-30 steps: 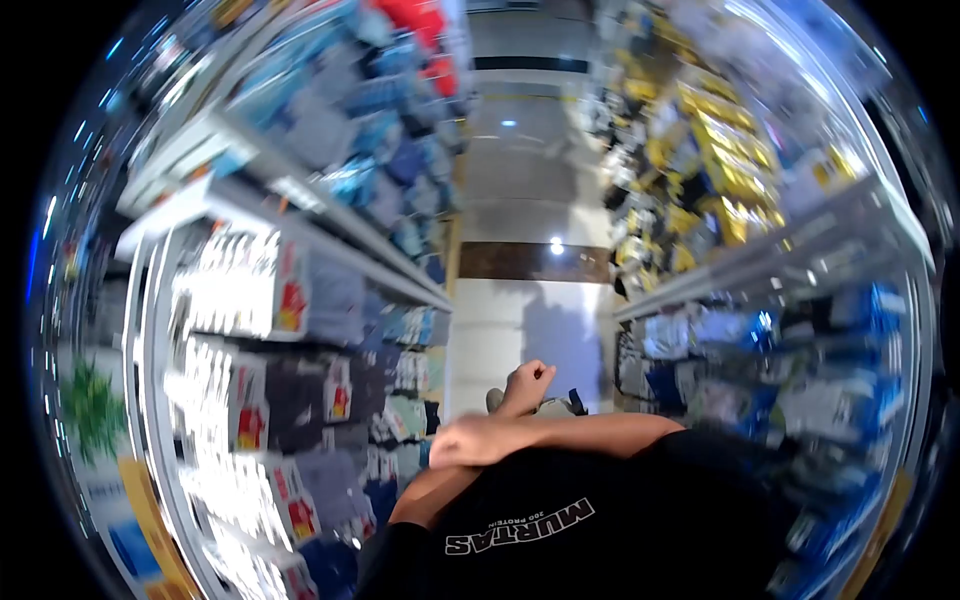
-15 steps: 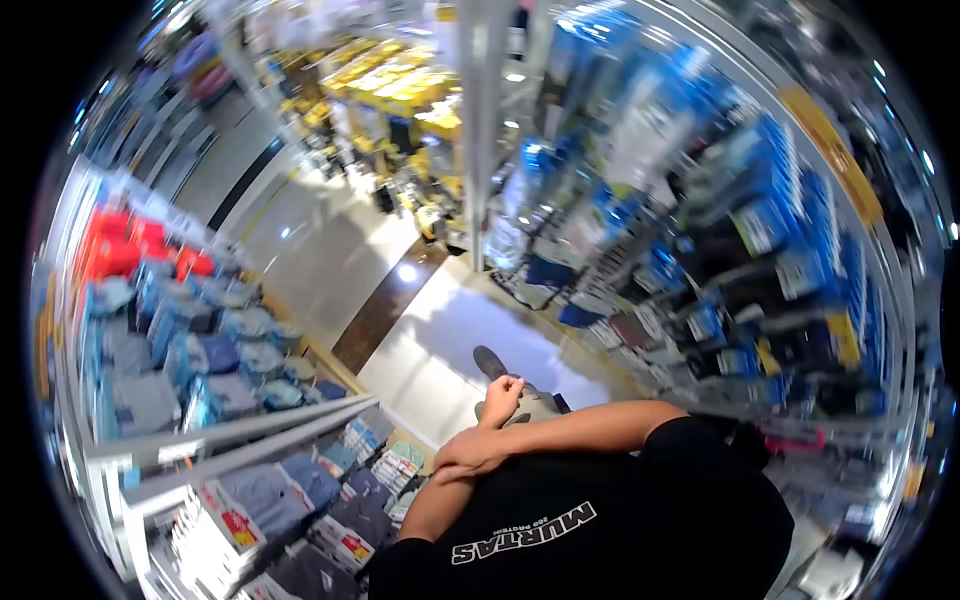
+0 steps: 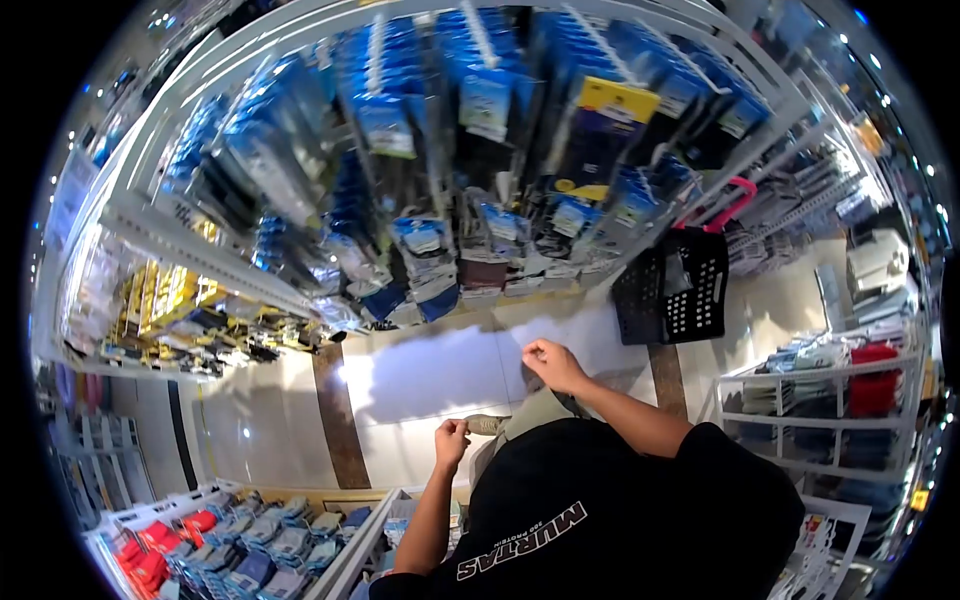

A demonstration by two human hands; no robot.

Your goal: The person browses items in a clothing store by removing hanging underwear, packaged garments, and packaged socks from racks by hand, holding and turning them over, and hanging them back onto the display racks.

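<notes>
My left hand is low on the left of my body, its fingers curled closed, near a shoe. What it may hold is too small to make out. My right hand is in front of my body, above the pale floor, with its fingers bent inward; any held thing cannot be made out. The two hands are apart. Ahead of them hang rows of blue-topped packets on a white rack, with one yellow and purple packet among them.
A black basket with a pink handle stands at the right of the rack. Yellow packets hang at the left. Folded items in packets fill a low shelf at bottom left. A white shelf unit is at the right.
The view has swung right to the blue packets, and the basket has come into sight. My arms, crossed before, are now apart; my right hand has left my left arm.
</notes>
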